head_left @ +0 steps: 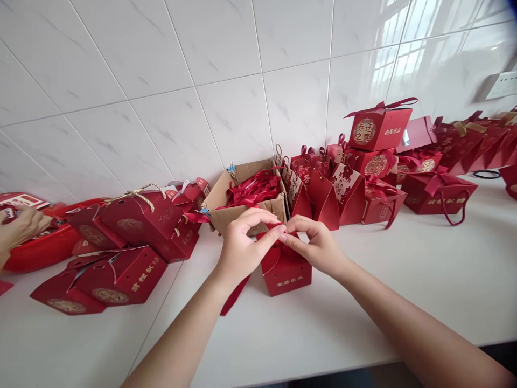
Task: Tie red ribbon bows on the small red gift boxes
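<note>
A small red gift box with gold lettering stands upright on the white counter in front of me. My left hand and my right hand meet over its top, fingers pinched on the red ribbon there. A loose red ribbon end hangs down past the box's left side onto the counter.
Behind the box, an open cardboard carton holds red ribbons. Flat and folded red boxes lie at left; several finished red boxes line the tiled wall at right. Another person's hand rests at the far left.
</note>
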Action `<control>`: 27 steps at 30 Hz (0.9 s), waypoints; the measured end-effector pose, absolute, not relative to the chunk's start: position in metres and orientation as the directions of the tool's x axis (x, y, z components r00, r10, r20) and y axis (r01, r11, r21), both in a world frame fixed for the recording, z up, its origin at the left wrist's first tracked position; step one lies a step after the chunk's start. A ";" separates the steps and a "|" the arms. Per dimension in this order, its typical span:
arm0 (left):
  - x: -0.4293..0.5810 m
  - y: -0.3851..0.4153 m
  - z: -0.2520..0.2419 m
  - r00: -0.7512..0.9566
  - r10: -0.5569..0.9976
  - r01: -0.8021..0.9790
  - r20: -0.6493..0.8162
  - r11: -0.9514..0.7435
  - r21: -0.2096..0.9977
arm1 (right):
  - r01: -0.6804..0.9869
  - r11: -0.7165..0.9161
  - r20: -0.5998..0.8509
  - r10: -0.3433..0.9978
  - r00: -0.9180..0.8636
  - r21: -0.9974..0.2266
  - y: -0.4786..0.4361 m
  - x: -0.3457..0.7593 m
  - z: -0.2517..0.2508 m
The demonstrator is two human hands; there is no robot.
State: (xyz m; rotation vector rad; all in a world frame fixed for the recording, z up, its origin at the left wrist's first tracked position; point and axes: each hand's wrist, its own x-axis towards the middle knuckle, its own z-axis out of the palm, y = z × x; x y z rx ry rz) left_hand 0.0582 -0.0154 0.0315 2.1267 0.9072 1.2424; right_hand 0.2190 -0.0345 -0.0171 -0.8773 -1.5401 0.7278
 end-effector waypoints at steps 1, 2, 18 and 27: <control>0.055 -0.014 0.029 0.328 0.785 0.285 0.526 -0.613 0.737 | 0.134 0.541 0.538 0.841 -0.060 -0.831 -0.034 0.219 -0.017; 0.051 -0.012 0.025 0.274 0.822 0.287 0.499 -0.566 0.773 | 0.128 0.540 0.536 0.841 -0.070 -0.832 -0.034 0.220 -0.017; 0.033 -0.012 -0.014 0.349 0.937 0.136 0.006 -0.057 0.989 | -0.090 0.316 0.328 0.919 -0.218 -0.944 -0.032 0.222 -0.018; 0.025 -0.008 -0.017 0.356 0.931 0.247 0.085 -0.181 0.952 | 0.100 0.325 0.307 0.938 -0.162 -0.941 -0.033 0.224 -0.017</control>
